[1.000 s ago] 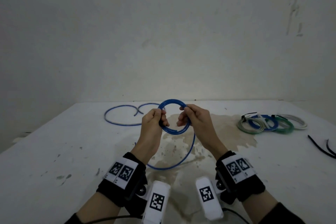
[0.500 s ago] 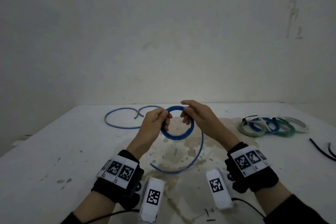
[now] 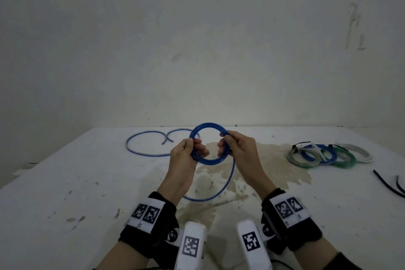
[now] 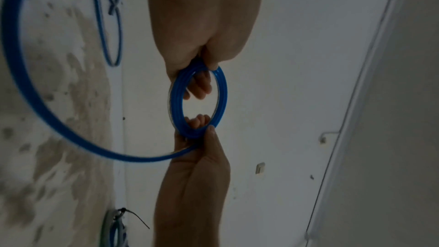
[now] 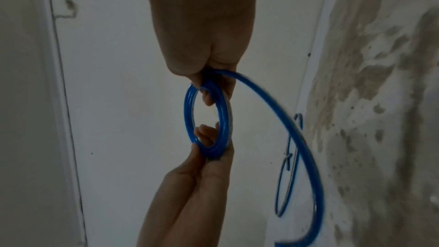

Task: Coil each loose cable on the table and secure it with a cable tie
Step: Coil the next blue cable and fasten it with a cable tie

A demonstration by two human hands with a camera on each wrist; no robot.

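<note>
Cable point(image 3: 209, 161) springy, light; coil likely to unwind. Left hand point(image 3: 186, 155) and right hand point(image 3: 240, 149) pinch opposite sides; hold there, feeding loose tail.

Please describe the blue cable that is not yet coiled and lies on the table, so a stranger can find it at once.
On the white table, look at the far edge, left of the left hand. There the loose blue cable lies flat in one wide open loop with crossed ends. Unlike the blue coil held in both hands and the tied coils at right, nothing holds or ties it.
</note>
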